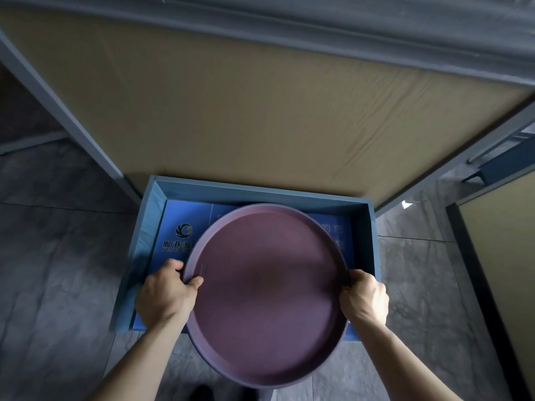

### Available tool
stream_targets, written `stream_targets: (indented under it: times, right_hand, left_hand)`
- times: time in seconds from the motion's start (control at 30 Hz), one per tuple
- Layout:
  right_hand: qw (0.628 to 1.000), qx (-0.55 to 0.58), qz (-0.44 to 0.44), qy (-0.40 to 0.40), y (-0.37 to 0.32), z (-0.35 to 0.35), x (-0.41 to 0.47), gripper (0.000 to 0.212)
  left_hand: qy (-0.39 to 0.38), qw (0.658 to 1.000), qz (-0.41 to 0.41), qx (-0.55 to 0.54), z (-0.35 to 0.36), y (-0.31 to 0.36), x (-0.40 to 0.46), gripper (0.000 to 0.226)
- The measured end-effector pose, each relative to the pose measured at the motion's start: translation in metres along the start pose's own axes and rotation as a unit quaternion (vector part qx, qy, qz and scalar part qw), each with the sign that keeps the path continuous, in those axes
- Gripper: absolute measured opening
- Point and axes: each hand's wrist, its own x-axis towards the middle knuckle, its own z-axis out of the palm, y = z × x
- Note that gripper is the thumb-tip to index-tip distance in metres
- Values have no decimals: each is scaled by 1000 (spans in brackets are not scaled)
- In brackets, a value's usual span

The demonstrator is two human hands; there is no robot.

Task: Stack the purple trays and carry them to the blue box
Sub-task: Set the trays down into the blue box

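Over the blue box (363, 224) on the floor, purple trays (266, 293) held level; left hand (166, 293) clamped on the rim at nine o'clock, right hand (365, 298) at three

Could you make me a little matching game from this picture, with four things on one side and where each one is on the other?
Things:
1. left hand
2. right hand
3. purple tray
4. blue box

Places:
A. on the grey tiled floor, in front of a tan panel
B. held over the box, between both hands
C. gripping the tray's rim on the side with the printed logo
D. gripping the tray's rim on the side away from the logo

Pairs: 1-C, 2-D, 3-B, 4-A
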Motion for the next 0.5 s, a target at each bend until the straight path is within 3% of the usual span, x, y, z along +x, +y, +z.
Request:
stream_targets:
  times: [0.5]
  right_hand:
    - [997,57,-11,43,17,27,-3,58]
  left_hand:
    - [36,996,61,52,3,-3,4,48]
